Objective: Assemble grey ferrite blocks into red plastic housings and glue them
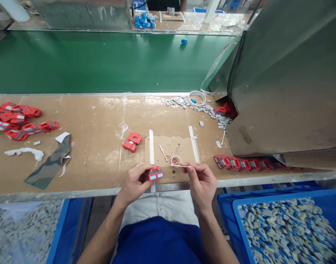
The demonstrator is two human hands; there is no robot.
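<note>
My left hand (134, 180) pinches a red toy car body (155, 173) with light-blue windows, just above the table's front edge. In my right hand (203, 185) is a thin pale stick (180, 166), held between thumb and fingertips. Its far end points left, at the near rim of a small round cup (176, 160); whether it touches the cup I cannot tell. Another thin stick (163, 151), resembling a cotton swab, lies beyond the cup on a stained cardboard piece (181, 145). Two red car parts (132, 142) rest left of it.
Red car bodies lie in a pile (12, 119) at left and a row (245, 164) at right. Small grey pieces (209, 110) surround a tape roll (197, 98). A camouflage cloth scrap (51, 161) lies left. Beyond is a green conveyor belt (102, 62). A blue bin (235, 207) stands lower right.
</note>
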